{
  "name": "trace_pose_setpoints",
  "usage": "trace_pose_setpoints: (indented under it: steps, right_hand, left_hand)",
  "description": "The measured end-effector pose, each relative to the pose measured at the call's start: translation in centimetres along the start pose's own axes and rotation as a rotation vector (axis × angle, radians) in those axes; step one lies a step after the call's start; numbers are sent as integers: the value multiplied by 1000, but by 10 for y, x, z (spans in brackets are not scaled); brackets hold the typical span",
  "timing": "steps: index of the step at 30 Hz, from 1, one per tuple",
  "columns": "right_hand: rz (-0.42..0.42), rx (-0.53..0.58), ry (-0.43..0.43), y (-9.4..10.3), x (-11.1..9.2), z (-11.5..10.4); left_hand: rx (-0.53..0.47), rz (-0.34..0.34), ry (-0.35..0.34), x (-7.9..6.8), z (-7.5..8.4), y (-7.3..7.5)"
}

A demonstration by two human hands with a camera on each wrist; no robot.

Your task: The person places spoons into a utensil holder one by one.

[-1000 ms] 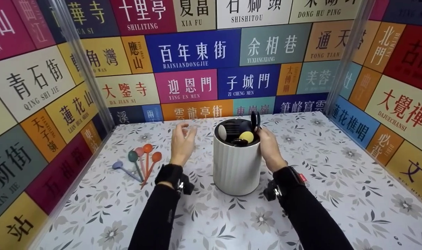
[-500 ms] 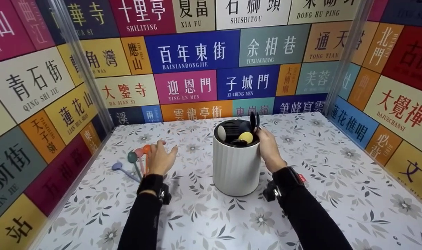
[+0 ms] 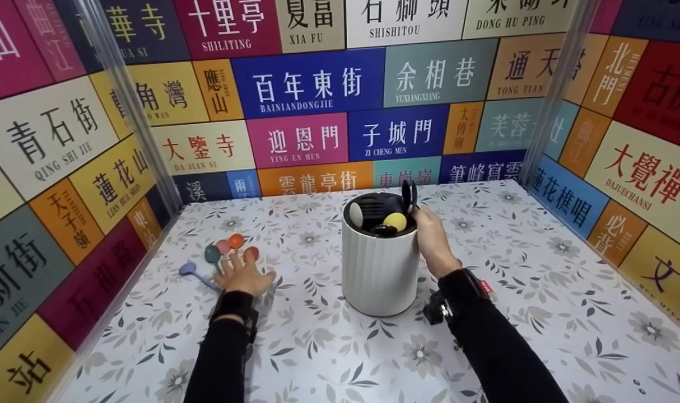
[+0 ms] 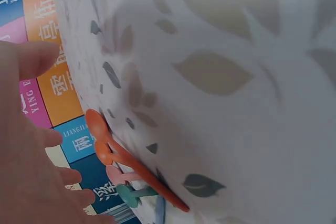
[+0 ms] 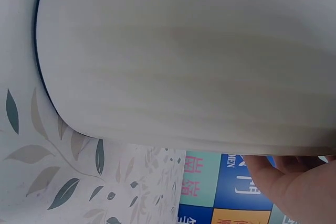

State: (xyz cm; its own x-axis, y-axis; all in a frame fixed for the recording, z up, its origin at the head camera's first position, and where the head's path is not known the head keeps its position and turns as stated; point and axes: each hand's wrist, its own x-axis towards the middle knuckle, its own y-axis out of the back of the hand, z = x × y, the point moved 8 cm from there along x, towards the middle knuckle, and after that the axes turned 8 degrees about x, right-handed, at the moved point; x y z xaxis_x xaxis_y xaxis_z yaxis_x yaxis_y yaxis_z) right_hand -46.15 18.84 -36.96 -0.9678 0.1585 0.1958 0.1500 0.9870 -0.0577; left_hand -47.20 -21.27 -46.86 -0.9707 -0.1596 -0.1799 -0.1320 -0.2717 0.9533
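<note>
My left hand [image 3: 243,275] hovers over several small coloured spoons, its fingers spread and holding nothing. In the head view, the blue spoon [image 3: 188,268], green spoon [image 3: 212,254], pink spoon [image 3: 223,246] and two orange spoons, one farther back [image 3: 236,240], fan out on the table; the hand covers most of their handles. The left wrist view shows a gap between my fingers and the nearer orange spoon [image 4: 131,159]. My right hand [image 3: 436,240] holds the upper right side of a white ribbed utensil holder [image 3: 380,274]; its fingers [image 5: 283,177] curl behind the edge.
Inside the holder's black slotted top are a yellow round end [image 3: 395,221] and a pale round end [image 3: 356,215]. Black oval pieces [image 3: 409,196] stick up at its right rim. Sign-patterned walls [image 3: 309,84] enclose the floral table [image 3: 317,358] at the back and sides.
My left hand has moved left and toward me, from beside the holder to over the spoons, and its fingers have spread. My right hand and the holder have stayed in place.
</note>
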Motion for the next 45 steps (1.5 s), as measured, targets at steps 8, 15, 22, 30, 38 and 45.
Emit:
trace_pose_setpoints:
  steps: [8, 15, 22, 30, 38, 45]
  right_hand:
    - [-8, -35, -9, -1, 0, 1]
    - [-25, -14, -33, -3, 0, 1]
    - [-24, -8, -29, -2, 1, -1]
    - [-34, -22, 1, -4, 1, -4]
    - [-15, -41, -1, -2, 1, -3]
    - [-24, -24, -2, -1, 0, -1]
  left_hand:
    - [-26, -69, 79, 13, -29, -21]
    - [-70, -121, 81, 47, -51, -51]
    - [-77, -143, 35, 39, -29, -51]
    - [-26, -70, -32, 24, 5, -47]
    - [33, -79, -117, 12, 35, -47]
    - [120, 5, -145, -13, 56, -25]
